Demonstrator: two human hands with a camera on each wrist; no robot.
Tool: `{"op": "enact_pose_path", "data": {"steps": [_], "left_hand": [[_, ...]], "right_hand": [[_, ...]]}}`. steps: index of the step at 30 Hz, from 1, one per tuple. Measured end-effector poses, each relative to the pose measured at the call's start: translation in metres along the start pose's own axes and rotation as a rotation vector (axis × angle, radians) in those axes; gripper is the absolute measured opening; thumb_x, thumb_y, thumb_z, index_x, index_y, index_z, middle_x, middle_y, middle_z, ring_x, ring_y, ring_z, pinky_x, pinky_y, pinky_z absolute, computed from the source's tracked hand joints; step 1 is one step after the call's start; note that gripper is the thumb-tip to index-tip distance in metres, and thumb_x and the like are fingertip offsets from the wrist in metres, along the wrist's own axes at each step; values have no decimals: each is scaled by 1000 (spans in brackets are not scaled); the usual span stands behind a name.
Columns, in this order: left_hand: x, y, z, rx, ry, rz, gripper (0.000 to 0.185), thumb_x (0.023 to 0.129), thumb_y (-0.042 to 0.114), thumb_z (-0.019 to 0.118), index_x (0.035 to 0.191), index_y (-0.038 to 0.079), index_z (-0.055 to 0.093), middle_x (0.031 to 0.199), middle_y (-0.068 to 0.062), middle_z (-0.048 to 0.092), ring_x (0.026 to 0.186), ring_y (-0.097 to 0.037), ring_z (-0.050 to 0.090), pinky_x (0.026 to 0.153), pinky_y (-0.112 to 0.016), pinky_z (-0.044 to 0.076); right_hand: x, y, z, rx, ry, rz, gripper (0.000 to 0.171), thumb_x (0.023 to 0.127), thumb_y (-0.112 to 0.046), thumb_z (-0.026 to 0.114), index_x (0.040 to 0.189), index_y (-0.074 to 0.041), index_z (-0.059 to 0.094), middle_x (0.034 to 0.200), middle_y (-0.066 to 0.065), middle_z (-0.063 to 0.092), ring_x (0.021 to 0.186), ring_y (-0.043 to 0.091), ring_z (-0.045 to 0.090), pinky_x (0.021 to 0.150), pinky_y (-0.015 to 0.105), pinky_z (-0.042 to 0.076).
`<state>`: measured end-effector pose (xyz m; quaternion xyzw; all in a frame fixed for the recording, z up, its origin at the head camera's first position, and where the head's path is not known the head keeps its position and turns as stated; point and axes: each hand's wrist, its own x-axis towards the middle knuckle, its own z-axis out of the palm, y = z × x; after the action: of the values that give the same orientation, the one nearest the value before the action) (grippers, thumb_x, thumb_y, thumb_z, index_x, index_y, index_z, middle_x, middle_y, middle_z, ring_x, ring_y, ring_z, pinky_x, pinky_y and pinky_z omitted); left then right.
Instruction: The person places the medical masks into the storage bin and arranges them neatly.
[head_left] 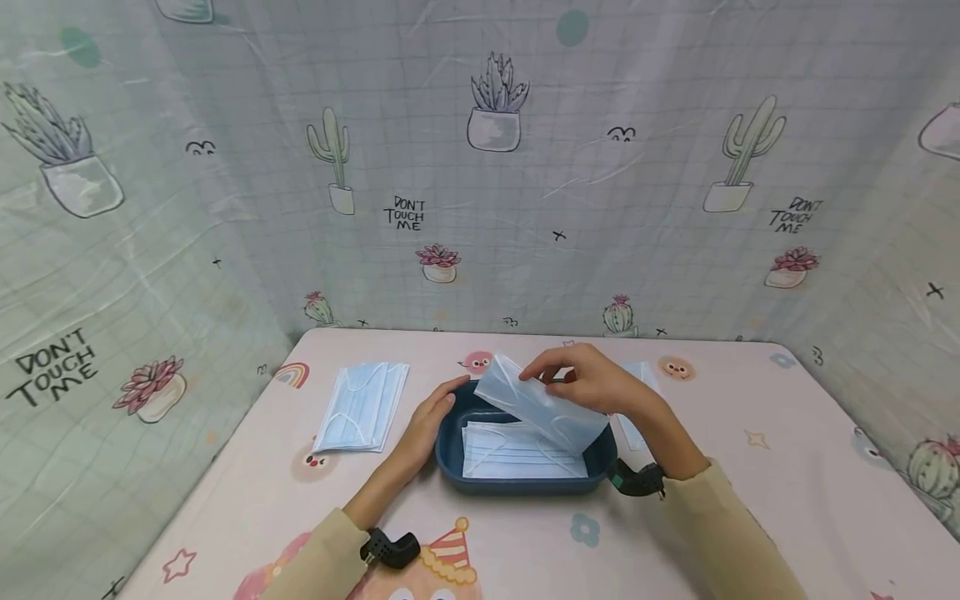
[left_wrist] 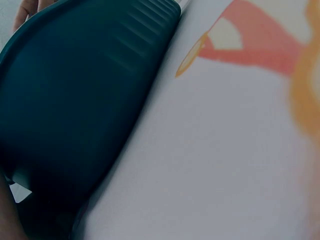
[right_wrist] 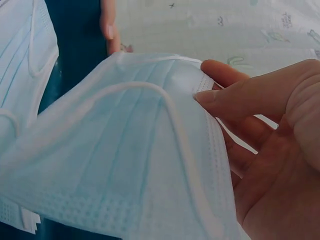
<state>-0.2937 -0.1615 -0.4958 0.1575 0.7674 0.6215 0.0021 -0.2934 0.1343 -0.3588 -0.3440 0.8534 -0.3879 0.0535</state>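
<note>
A dark blue tray (head_left: 525, 483) sits mid-table with light blue face masks (head_left: 517, 454) lying flat in it. My right hand (head_left: 592, 379) pinches another light blue mask (head_left: 536, 404) by its upper edge and holds it tilted over the tray. In the right wrist view the thumb and fingertips (right_wrist: 215, 95) grip that mask (right_wrist: 115, 165) near its ear loop. My left hand (head_left: 431, 421) rests against the tray's left rim with fingers straight. The left wrist view shows the tray's outer wall (left_wrist: 75, 110) close up on the tablecloth.
A small stack of masks (head_left: 362, 406) lies left of the tray. More masks (head_left: 637, 400) lie behind my right hand, mostly hidden. The pink cartoon tablecloth (head_left: 750, 500) covers the table; cactus-print curtains (head_left: 525, 167) close it in at the back and sides.
</note>
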Motion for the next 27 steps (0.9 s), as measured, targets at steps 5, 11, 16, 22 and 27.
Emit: {"op": "enact_pose_path", "data": {"steps": [5,11,16,22,27], "left_hand": [[0,-1,-1,-3,3,6,43,113,27,35,153,22,50,162,-1,47,157,-25,33,131,-53,17],[0,-2,0,-7,-7,10,44,113,26,33,153,22,49,161,-2,47,156,-26,33,131,-54,17],[3,-1,1,-9,12,5,43,112,24,36,152,20,52,158,-3,51,154,-25,38,130,-51,21],[2,0,1,-7,12,13,43,112,23,36,152,18,52,158,-4,51,154,-26,38,130,-52,22],[0,0,0,-6,5,8,43,112,25,35,152,22,51,160,-2,49,155,-25,36,131,-52,20]], "right_hand": [[6,-2,6,15,-13,-37,41,91,13,60,116,-14,78,116,5,76,96,20,64,86,33,60],[11,-3,13,22,-52,-52,37,93,11,61,115,-13,78,114,5,76,93,19,63,87,33,59],[13,-5,16,71,-91,-68,33,94,10,61,113,-11,78,116,7,77,97,19,66,90,29,59],[11,-5,15,162,-186,-88,28,94,9,62,111,-7,78,114,11,77,99,20,69,89,27,60],[10,-6,15,166,-285,-100,27,95,8,61,109,-8,78,111,9,77,96,19,68,89,28,60]]}}
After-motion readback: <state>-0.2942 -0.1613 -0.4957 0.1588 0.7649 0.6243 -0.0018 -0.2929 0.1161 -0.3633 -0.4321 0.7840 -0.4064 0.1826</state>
